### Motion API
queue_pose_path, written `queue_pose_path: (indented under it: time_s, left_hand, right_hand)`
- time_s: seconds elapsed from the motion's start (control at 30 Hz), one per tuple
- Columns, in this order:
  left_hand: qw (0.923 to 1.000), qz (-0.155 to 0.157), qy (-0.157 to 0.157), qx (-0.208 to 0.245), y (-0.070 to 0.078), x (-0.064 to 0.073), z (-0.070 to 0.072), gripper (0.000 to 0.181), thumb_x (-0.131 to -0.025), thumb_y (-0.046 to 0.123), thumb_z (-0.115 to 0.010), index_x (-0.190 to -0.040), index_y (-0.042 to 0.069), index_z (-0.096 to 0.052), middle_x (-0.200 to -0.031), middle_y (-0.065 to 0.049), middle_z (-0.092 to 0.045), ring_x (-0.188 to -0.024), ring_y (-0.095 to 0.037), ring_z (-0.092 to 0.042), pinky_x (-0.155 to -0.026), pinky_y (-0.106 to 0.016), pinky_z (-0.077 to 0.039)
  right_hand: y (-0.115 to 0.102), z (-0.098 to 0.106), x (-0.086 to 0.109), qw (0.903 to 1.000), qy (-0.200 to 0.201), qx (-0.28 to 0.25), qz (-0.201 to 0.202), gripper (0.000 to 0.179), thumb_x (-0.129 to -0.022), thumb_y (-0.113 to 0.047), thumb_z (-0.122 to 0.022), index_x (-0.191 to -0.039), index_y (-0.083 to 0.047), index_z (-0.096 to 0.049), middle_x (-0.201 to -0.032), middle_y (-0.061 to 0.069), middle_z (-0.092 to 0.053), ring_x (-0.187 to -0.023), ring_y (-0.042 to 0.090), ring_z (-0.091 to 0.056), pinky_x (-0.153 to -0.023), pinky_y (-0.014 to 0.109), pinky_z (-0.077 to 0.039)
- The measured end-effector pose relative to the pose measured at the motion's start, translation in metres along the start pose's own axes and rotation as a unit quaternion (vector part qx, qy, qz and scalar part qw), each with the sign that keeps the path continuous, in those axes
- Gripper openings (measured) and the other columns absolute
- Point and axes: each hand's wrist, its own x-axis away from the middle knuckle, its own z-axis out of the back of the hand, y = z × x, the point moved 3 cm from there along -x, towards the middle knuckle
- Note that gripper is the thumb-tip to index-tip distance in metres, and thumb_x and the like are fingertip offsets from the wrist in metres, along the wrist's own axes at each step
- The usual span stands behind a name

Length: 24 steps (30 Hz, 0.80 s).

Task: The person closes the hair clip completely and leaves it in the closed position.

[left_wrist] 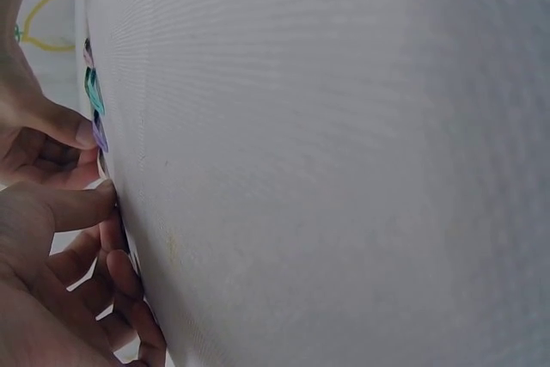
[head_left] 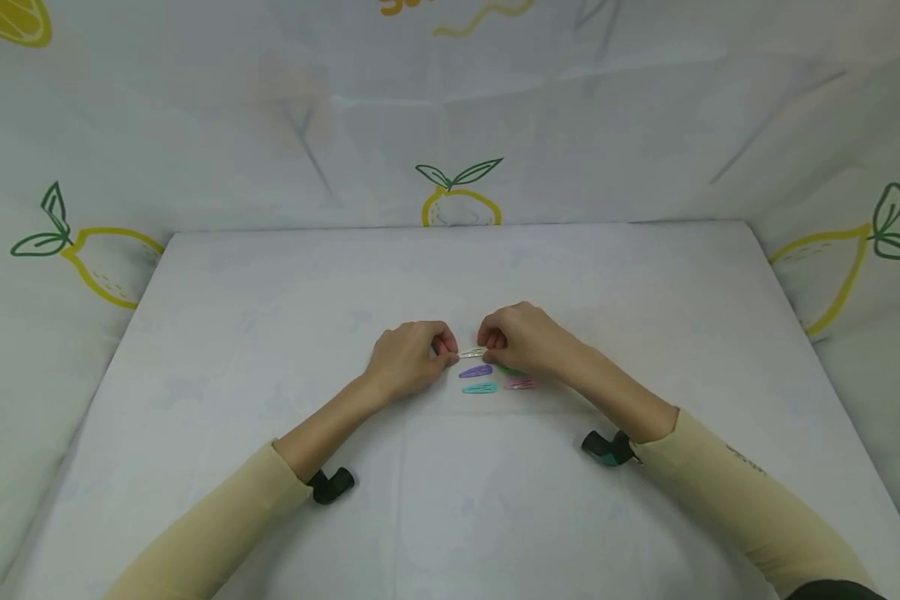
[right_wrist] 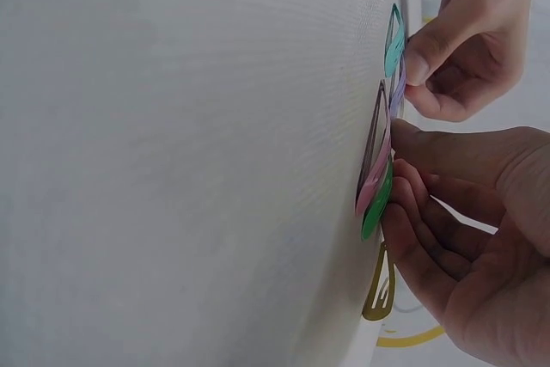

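Note:
A pale snap hair clip (head_left: 472,353) lies between the two hands in the head view. My left hand (head_left: 411,358) pinches its left end between thumb and finger. The right hand (head_left: 528,339) pinches its other end, with thumb and forefinger low at the cloth. Just in front lie a purple hair clip (head_left: 476,372), a teal hair clip (head_left: 479,388) and a pink hair clip (head_left: 520,384). A green hair clip (right_wrist: 376,212) is partly under the right hand. Beside that hand's outer fingers, in the right wrist view, is an olive-yellow hair clip (right_wrist: 379,294). The fingers hide most of the pale clip in both wrist views.
A white cloth (head_left: 450,508) covers the table. White cloth walls with lemon drawings (head_left: 461,204) rise behind and at both sides. A black wrist camera (head_left: 333,486) sits under the left forearm, another wrist camera (head_left: 606,448) under the right.

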Motion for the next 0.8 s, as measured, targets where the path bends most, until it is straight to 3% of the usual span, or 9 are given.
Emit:
queue_pose_path:
  time_s: [0.53,0.8]
  left_hand:
    - [0.9994,0.008,-0.033,0.007,-0.0015,-0.0037,0.0050,0.006,-0.098,0.022,-0.079,-0.094,0.021,-0.075,-0.085,0.006,-0.074,-0.076,-0.011,-0.062,-0.067,-0.030,-0.045]
    - [0.9987,0.006,-0.048,0.015,0.0010,-0.0069,0.0065,0.011,-0.097,0.030,-0.080,-0.095,0.020,-0.075,-0.084,0.006,-0.072,-0.072,-0.011,-0.061,-0.065,-0.028,-0.044]
  right_hand:
    - [-0.0005,-0.0011,0.0004,0.9999,0.010,-0.012,0.002,0.014,-0.091,-0.005,-0.084,-0.104,-0.002,-0.080,-0.092,0.005,-0.078,-0.083,0.014,-0.069,-0.084,0.034,-0.060]
    - [0.0007,-0.0003,0.0023,1.0000,0.007,-0.004,0.001,0.017,-0.091,-0.005,-0.083,-0.107,-0.001,-0.080,-0.096,0.005,-0.079,-0.087,0.015,-0.070,-0.086,0.035,-0.061]
